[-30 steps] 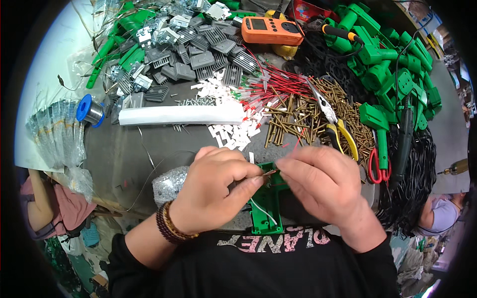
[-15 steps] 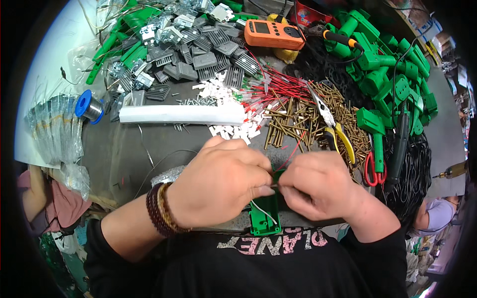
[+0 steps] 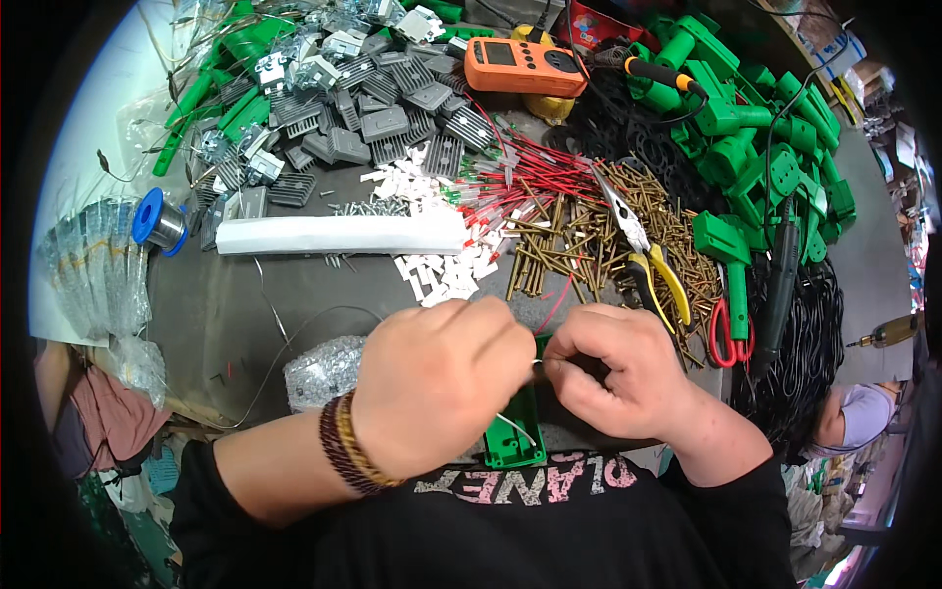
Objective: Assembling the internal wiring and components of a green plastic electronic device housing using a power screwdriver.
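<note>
Over a green plastic housing [image 3: 513, 454] my left hand [image 3: 442, 378] and my right hand [image 3: 623, 378] meet with pinched fingers. A thin light-coloured wire end [image 3: 537, 362] shows between the fingertips, and both hands appear closed on it. The hands cover the upper part of the housing. A white wire [image 3: 514, 426] comes out from under my left hand and lies across the open housing. Just beyond my right hand, a thin red wire [image 3: 556, 306] rises toward the pile of parts.
Beyond the hands lie brass screws [image 3: 545, 250], red-wired indicator lights [image 3: 549, 162], white sleeves [image 3: 432, 280] and grey finned blocks [image 3: 383, 123]. Pliers [image 3: 643, 250], red-handled scissors [image 3: 731, 334] and green housings [image 3: 726, 118] are at right. A solder spool [image 3: 162, 224] and bubble wrap [image 3: 324, 373] are at left.
My right fingers have opened into a rounder pinch, and my left hand has turned slightly. The wire end between them shows more plainly. The whole view has shifted a little.
</note>
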`<state>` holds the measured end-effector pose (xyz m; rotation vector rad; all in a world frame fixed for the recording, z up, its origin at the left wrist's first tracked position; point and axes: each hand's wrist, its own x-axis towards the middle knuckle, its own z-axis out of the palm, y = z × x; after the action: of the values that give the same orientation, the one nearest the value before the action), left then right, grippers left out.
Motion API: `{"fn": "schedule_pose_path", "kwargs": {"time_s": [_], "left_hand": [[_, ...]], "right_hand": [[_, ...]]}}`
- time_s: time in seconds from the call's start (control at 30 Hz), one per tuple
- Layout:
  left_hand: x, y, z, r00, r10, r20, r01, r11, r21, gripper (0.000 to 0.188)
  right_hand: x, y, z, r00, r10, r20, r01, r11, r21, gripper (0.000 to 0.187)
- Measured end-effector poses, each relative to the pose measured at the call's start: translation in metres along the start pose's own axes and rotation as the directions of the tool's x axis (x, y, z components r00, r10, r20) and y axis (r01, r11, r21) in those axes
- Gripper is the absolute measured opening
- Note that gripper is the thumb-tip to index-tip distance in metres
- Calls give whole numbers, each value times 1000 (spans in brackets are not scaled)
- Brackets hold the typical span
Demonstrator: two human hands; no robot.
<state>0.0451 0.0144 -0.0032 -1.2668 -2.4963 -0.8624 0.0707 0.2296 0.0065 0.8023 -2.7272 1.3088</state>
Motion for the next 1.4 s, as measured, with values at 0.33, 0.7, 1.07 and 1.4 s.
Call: {"fn": "schedule_pose_path", "kwargs": {"time_s": [0.33, 0.7, 1.07, 1.4], "left_hand": [[6, -15, 4, 982, -70, 175, 131, 921, -367, 16], [-2, -5, 10, 985, -171, 30, 171, 928, -332, 22], [-10, -4, 12, 995, -82, 60, 96, 954, -285, 16], [-16, -16, 21, 991, -131, -13, 112, 891, -440, 17]], "right_hand": [[0, -4, -6, 997, -44, 58, 49, 994, -94, 7], [2, -13, -15, 973, 197, 123, -208, 975, 83, 11], [-7, -16, -6, 988, 56, 143, -42, 994, -104, 10], [65, 44, 20, 987, -61, 149, 138, 804, -578, 7]]}}
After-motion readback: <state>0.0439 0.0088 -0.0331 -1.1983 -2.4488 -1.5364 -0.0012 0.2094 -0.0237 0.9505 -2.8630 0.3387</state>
